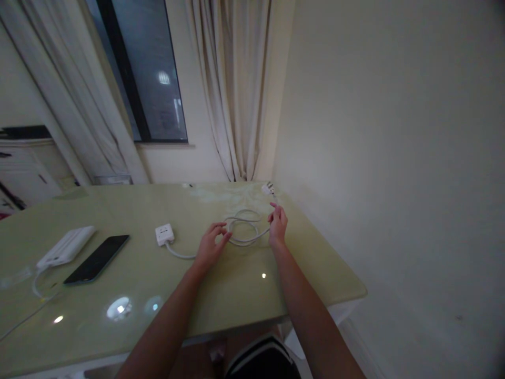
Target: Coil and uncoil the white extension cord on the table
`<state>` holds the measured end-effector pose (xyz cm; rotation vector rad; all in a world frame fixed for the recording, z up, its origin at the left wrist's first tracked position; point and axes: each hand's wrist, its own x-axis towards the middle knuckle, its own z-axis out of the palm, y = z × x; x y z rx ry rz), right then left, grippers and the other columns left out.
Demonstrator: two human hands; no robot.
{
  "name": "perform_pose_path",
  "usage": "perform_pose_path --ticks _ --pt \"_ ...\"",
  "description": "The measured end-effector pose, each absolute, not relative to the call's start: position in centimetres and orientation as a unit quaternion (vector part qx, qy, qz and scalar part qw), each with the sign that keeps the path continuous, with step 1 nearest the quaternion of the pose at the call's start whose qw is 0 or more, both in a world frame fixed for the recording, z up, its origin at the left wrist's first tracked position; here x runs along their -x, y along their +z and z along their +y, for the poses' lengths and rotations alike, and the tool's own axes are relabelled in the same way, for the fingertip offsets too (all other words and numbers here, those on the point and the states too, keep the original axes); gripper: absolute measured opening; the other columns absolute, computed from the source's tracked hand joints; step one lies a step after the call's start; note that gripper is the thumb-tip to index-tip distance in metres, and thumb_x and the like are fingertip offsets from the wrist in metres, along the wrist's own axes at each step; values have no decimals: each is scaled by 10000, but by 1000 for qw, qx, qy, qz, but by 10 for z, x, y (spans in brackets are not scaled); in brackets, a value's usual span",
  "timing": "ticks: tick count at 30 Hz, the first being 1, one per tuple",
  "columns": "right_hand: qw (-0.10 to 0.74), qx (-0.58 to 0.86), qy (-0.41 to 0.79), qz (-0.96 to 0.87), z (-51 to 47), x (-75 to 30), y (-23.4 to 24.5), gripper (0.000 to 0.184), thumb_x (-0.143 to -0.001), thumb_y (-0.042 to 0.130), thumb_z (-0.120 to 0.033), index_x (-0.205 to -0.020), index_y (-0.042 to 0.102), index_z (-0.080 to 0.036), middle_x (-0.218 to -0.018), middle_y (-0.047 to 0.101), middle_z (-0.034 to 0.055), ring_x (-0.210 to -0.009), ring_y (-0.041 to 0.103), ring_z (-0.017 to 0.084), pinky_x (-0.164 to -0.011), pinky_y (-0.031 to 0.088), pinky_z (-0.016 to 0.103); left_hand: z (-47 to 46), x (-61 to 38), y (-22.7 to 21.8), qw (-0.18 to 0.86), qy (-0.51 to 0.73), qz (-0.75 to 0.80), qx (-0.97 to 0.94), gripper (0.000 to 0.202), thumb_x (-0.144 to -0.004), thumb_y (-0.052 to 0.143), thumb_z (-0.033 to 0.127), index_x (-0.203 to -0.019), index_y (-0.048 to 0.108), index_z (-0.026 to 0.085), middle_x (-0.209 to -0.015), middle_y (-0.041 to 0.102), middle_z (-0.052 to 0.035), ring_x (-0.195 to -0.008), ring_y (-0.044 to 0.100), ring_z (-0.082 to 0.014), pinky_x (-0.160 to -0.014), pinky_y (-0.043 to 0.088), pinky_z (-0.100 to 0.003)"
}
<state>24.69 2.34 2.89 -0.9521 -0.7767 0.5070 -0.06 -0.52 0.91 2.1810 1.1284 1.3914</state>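
Observation:
A white extension cord (244,227) lies coiled in a loop on the green glossy table (221,295). Its square socket block (164,233) sits to the left, and its plug (268,188) rests near the table's far right corner. My left hand (212,243) pinches the left side of the coil between thumb and fingers. My right hand (278,225) grips the cable on the right side of the loop, where it runs up toward the plug.
A black phone (97,258) lies flat at the left, beside a white power bank (66,246) with a thin cable. A wall runs close along the table's right edge. Curtains and a dark window stand behind the table.

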Motion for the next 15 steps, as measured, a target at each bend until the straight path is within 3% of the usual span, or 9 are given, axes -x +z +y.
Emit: perform_pose_path --ticks 3,5,7,11,15 --pt "779 425 244 -391 24 -243 27 572 -916 534 -662 -1093 701 -145 -572 462 -74 -533 394 97 -522 283 233 -2 -4 6 203 529 417 -711 234 -890 654 382 -1014 678 184 -1265 656 -129 -1056 694 -233 -973 551 -419" --pt "785 423 250 -377 25 -244 28 561 -903 545 -663 -1068 699 -150 -575 466 -73 -526 386 94 -516 276 233 3 -3 1 246 558 431 -665 403 -858 658 322 -1234 610 184 -1268 665 -140 -1004 719 -227 -908 581 -411" --pt "800 422 255 -341 25 -247 29 544 -882 558 -662 -1046 685 -160 -580 468 -76 -503 367 88 -494 260 231 11 3 -3 281 589 446 -613 471 -858 625 281 -1313 558 177 -1215 700 -144 -1030 724 -234 -915 583 -416" --pt "837 406 277 -242 27 -256 30 444 -839 611 -608 -982 633 -188 -568 477 -85 -477 387 85 -457 261 211 26 17 -11 303 662 454 -514 334 -851 615 257 -1172 599 167 -1180 722 -154 -1108 710 -231 -1031 539 -437" --pt "845 384 323 -183 27 -256 32 371 -799 682 -537 -949 598 -208 -563 497 -94 -472 432 79 -439 263 181 30 20 -13 329 662 458 -494 305 -832 651 262 -1122 611 177 -1167 732 -145 -1102 718 -232 -1046 534 -448"
